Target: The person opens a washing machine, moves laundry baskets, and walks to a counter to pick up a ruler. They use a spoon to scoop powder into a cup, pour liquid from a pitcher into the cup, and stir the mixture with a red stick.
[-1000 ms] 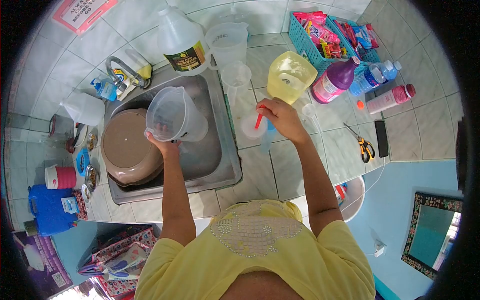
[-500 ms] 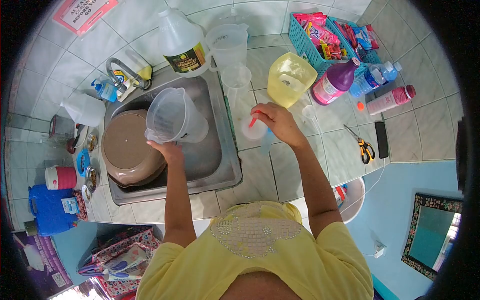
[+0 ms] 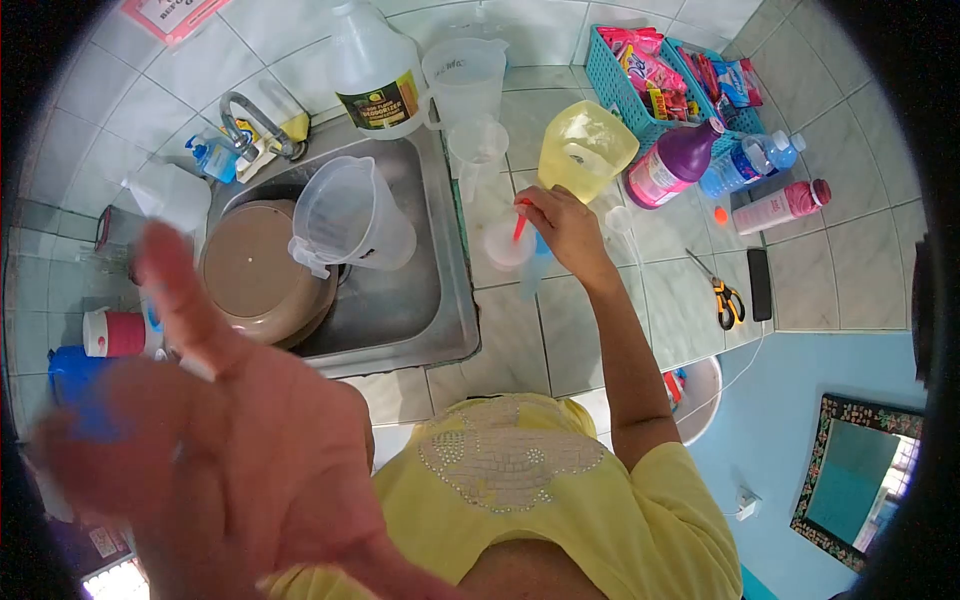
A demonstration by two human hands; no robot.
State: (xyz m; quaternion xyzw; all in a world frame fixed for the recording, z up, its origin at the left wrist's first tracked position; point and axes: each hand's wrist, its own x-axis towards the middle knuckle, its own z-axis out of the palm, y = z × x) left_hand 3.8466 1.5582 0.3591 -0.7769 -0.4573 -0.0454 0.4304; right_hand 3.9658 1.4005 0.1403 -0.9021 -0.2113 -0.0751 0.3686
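My left hand (image 3: 250, 430) is raised close to the camera, palm showing, fingers apart and blurred, with nothing visible in it. Over the counter, my right hand (image 3: 567, 232) pinches a thin red stick-like utensil (image 3: 520, 226); its kind is not clear. The utensil's lower end is in or over a small round translucent container (image 3: 508, 247). A clear plastic pitcher (image 3: 350, 215) rests tilted in the sink, against the upturned brown basin (image 3: 250, 260). Just beyond my right hand stands a yellow translucent container (image 3: 590, 150). A clear funnel (image 3: 478, 142) is left of it.
Around the sink (image 3: 462, 335) are a faucet (image 3: 255, 125), a large deodorizer jug (image 3: 378, 75) and another pitcher (image 3: 465, 80). Rightward stand a purple bottle (image 3: 672, 168), a pink bottle (image 3: 780, 208) and a teal basket (image 3: 625, 85). Scissors (image 3: 722, 298) lie near a black phone-like object (image 3: 760, 285).
My left hand has let go of the clear pitcher and come up toward the camera. The pitcher stays at the sink. My right hand still holds the red utensil, shifted slightly.
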